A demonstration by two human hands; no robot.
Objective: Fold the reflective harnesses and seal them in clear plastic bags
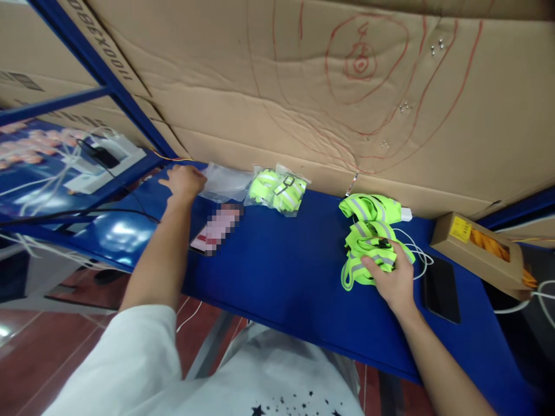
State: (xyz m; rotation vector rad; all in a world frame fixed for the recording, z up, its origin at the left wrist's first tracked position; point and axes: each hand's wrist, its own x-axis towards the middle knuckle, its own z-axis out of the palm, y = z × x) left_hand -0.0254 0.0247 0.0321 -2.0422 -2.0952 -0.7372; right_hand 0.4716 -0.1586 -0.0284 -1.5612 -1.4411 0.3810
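- My right hand (pixel 396 280) grips the nearest neon strap bundle (pixel 362 270) at the right of the blue table (pixel 277 260), thumb on one side, fingers on the other. A light, even squeeze, I judge, keeps the soft coils from spilling; the loose loop at its near end could snag.
- At the table's far left, my left hand (pixel 185 180) reaches the edge of the clear plastic bags (pixel 228 184). Its thumb stands apart; whether the other fingers pinch film, I cannot tell. Thin film calls for a fingertip rub to part one layer.
- Two more neon bundles (pixel 375 209) lie just beyond my right hand, beside a white cable (pixel 422 251) that could catch.
- Bagged straps (pixel 284 193) sit beside the clear bags; a lit phone (pixel 214 231) lies just in front.
- A dark phone (pixel 442 289) and an open-windowed carton (pixel 481 248) crowd my right.
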